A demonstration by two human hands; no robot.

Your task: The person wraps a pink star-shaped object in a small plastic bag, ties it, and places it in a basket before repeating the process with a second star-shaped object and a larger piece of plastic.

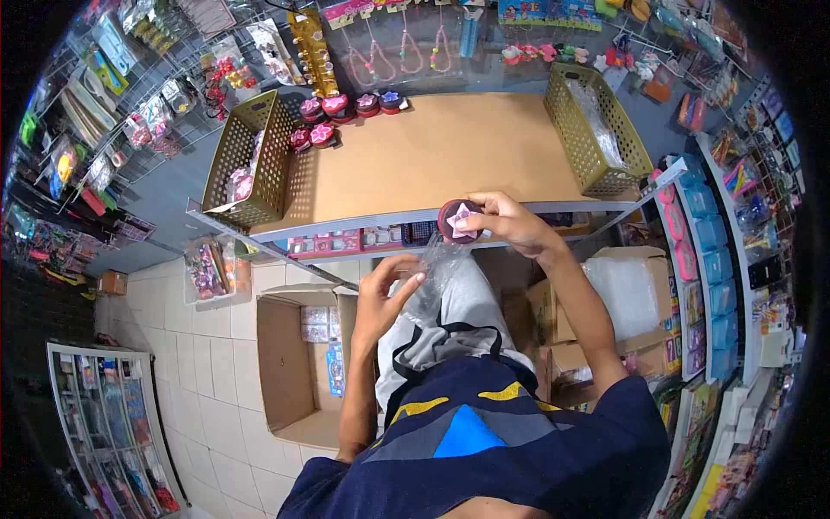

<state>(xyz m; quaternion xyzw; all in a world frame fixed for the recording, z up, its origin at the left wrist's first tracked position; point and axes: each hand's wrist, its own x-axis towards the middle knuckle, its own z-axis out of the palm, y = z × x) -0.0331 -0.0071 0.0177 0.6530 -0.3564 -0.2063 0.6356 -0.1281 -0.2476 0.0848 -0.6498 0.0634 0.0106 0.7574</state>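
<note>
My right hand (516, 227) grips a small round case (449, 213), dark with a red rim and a pink star on its top, just in front of the shelf edge. Thumb and fingers pinch it from the right side. Lower and to the left, my left hand (385, 294) holds a crumpled clear plastic bag (438, 275) over my lap, its upper part right beneath the case. On the shelf board (415, 164) stand several similar round cases (322, 134) with pink, red or blue flower- or star-shaped tops, grouped at the back left.
Olive perforated baskets stand on the shelf, one on the left (251, 164) and one on the right (601, 130). An open cardboard box (285, 372) sits on the floor to my left. Another carton (566, 303) is at my right. Hanging goods cover the wall racks.
</note>
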